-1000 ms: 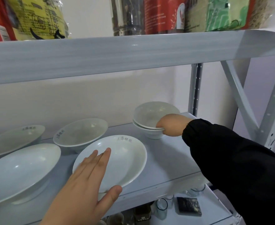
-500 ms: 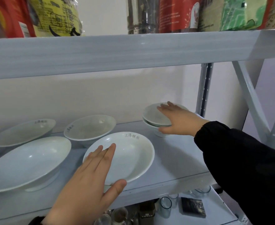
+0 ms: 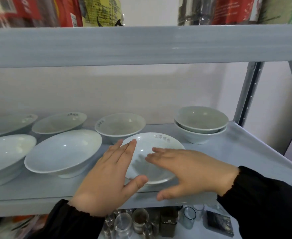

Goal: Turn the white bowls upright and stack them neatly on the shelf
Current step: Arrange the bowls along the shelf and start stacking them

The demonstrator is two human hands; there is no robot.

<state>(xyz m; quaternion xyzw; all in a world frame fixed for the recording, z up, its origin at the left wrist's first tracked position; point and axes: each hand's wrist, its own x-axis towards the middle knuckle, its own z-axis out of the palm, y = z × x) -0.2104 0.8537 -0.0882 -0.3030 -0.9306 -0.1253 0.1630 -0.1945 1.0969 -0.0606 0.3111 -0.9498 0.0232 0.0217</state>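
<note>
Several white bowls stand upright on the grey shelf [image 3: 245, 152]. A shallow bowl [image 3: 160, 147] with grey lettering lies nearest the front edge. My left hand [image 3: 110, 176] rests on its left side, fingers straight over the rim and thumb at the near rim. My right hand [image 3: 190, 171] hovers over its right side with fingers straight, slightly blurred; contact cannot be told. A stack of two bowls [image 3: 200, 125] stands at the back right. More single bowls sit to the left: one behind [image 3: 120, 125], one front left [image 3: 64, 152], others further left [image 3: 59, 120].
An upper shelf board [image 3: 141, 45] hangs low overhead, loaded with food packets and jars. A metal upright [image 3: 248, 94] stands at the right rear. Below the shelf, glass jars [image 3: 124, 225] and a dark box [image 3: 220, 225] sit on a lower level.
My right hand left the two-bowl stack and came forward and left over the front shallow bowl. My left hand stayed on that bowl. The view shifted left.
</note>
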